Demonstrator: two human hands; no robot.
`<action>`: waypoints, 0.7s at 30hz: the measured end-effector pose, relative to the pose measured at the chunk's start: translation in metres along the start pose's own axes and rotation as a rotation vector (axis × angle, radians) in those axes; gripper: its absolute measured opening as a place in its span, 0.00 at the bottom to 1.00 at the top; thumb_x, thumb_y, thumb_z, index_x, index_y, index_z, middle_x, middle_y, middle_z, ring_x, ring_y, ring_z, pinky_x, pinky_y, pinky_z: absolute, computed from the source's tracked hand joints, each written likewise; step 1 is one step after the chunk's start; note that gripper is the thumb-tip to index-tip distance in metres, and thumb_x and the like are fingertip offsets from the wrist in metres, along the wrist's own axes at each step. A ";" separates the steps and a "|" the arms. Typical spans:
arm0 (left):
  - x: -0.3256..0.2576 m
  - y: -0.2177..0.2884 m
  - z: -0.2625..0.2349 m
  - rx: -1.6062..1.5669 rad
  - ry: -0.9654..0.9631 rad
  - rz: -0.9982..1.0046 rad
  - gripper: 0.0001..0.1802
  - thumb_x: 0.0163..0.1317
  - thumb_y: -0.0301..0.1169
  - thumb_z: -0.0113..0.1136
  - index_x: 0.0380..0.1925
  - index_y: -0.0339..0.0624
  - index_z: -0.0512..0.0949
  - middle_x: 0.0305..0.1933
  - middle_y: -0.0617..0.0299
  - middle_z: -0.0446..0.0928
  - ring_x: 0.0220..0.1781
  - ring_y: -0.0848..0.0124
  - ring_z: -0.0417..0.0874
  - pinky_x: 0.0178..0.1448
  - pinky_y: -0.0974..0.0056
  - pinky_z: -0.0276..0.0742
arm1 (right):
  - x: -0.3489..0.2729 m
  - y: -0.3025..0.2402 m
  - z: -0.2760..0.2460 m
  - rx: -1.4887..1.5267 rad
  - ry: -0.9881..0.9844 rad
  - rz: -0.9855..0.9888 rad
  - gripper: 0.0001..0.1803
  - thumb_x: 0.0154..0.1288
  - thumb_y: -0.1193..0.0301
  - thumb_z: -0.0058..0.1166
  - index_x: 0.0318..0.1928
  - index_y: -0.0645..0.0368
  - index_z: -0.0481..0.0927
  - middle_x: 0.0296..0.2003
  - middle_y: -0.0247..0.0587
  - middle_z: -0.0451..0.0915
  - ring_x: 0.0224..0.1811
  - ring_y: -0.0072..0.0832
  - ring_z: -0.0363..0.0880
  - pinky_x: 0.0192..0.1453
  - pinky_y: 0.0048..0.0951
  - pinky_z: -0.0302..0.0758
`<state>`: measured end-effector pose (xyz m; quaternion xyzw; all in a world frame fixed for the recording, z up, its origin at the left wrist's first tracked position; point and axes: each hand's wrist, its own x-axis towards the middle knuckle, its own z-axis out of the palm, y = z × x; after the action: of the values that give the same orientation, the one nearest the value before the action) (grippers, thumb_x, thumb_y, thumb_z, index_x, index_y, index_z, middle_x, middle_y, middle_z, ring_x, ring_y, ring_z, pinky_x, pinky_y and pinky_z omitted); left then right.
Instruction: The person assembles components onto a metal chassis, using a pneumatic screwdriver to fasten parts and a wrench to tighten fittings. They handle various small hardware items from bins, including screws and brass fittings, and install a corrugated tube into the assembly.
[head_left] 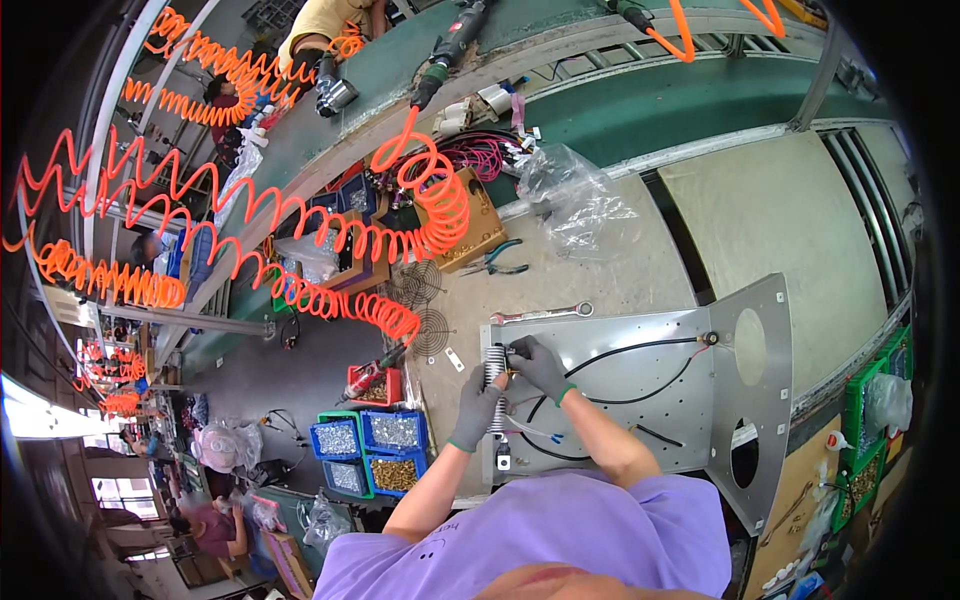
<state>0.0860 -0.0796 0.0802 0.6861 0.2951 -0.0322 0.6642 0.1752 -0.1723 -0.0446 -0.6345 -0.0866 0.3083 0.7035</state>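
A bent grey sheet-metal panel [640,400] lies on the bench with black cables [640,350] routed across it. My left hand [476,408], in a grey glove, grips a white ribbed cylindrical part [493,364] at the panel's left edge. My right hand [540,366], also gloved, pinches something small at the top of that ribbed part, fingers closed. What it pinches is too small to tell. Both forearms come up from my purple shirt at the lower edge.
A spanner [545,314] lies just above the panel, pliers [495,262] farther back. Two wire fan guards [430,330] sit to the left. Blue bins of screws [372,450] stand at lower left. Orange coiled air hoses [300,250] hang overhead. A plastic bag [570,205] lies behind. Other people work further off.
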 end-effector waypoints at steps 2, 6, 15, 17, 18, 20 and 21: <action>-0.001 0.002 0.001 -0.013 -0.002 -0.009 0.19 0.63 0.38 0.55 0.47 0.36 0.69 0.32 0.60 0.74 0.21 0.73 0.77 0.23 0.69 0.75 | 0.005 0.011 0.000 -0.039 0.021 -0.059 0.13 0.60 0.69 0.54 0.43 0.64 0.75 0.37 0.46 0.81 0.39 0.31 0.80 0.45 0.31 0.76; -0.001 0.001 0.000 0.010 -0.003 -0.002 0.18 0.64 0.37 0.55 0.48 0.36 0.69 0.32 0.60 0.74 0.20 0.73 0.77 0.23 0.69 0.75 | 0.003 -0.004 -0.004 -0.210 0.001 -0.071 0.15 0.61 0.69 0.53 0.44 0.66 0.76 0.39 0.50 0.80 0.39 0.33 0.80 0.45 0.32 0.76; -0.002 -0.003 -0.003 0.058 0.003 -0.001 0.18 0.63 0.37 0.56 0.48 0.36 0.70 0.33 0.62 0.73 0.28 0.76 0.75 0.26 0.69 0.76 | 0.003 0.010 0.005 -0.139 0.080 -0.098 0.12 0.62 0.67 0.52 0.39 0.65 0.77 0.32 0.48 0.81 0.36 0.33 0.80 0.42 0.33 0.75; 0.002 -0.012 -0.004 0.165 0.027 0.075 0.17 0.64 0.36 0.55 0.47 0.37 0.70 0.31 0.63 0.73 0.23 0.76 0.75 0.25 0.70 0.74 | 0.009 0.010 0.004 -0.153 0.048 -0.093 0.12 0.62 0.67 0.52 0.39 0.65 0.77 0.32 0.48 0.81 0.35 0.33 0.80 0.42 0.33 0.75; 0.002 -0.010 -0.001 0.119 0.029 0.037 0.16 0.64 0.36 0.56 0.46 0.37 0.71 0.31 0.63 0.73 0.23 0.77 0.74 0.25 0.71 0.72 | 0.009 0.012 0.002 -0.158 0.042 -0.072 0.13 0.62 0.67 0.52 0.39 0.65 0.76 0.32 0.48 0.81 0.35 0.32 0.80 0.42 0.33 0.75; -0.001 0.001 0.005 0.089 0.024 0.009 0.16 0.64 0.36 0.55 0.46 0.37 0.71 0.31 0.63 0.73 0.23 0.77 0.74 0.25 0.71 0.72 | 0.012 0.020 -0.002 -0.256 0.011 -0.087 0.15 0.64 0.63 0.52 0.40 0.65 0.76 0.32 0.48 0.81 0.35 0.33 0.80 0.42 0.34 0.75; -0.002 0.004 0.007 0.075 0.022 -0.007 0.16 0.64 0.36 0.55 0.46 0.37 0.71 0.31 0.64 0.73 0.24 0.77 0.74 0.25 0.71 0.72 | 0.012 0.021 -0.002 -0.208 0.028 -0.088 0.16 0.62 0.61 0.52 0.37 0.64 0.77 0.31 0.53 0.79 0.35 0.43 0.79 0.40 0.37 0.74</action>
<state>0.0887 -0.0863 0.0843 0.7099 0.3031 -0.0381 0.6346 0.1791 -0.1671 -0.0679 -0.7037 -0.1362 0.2576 0.6480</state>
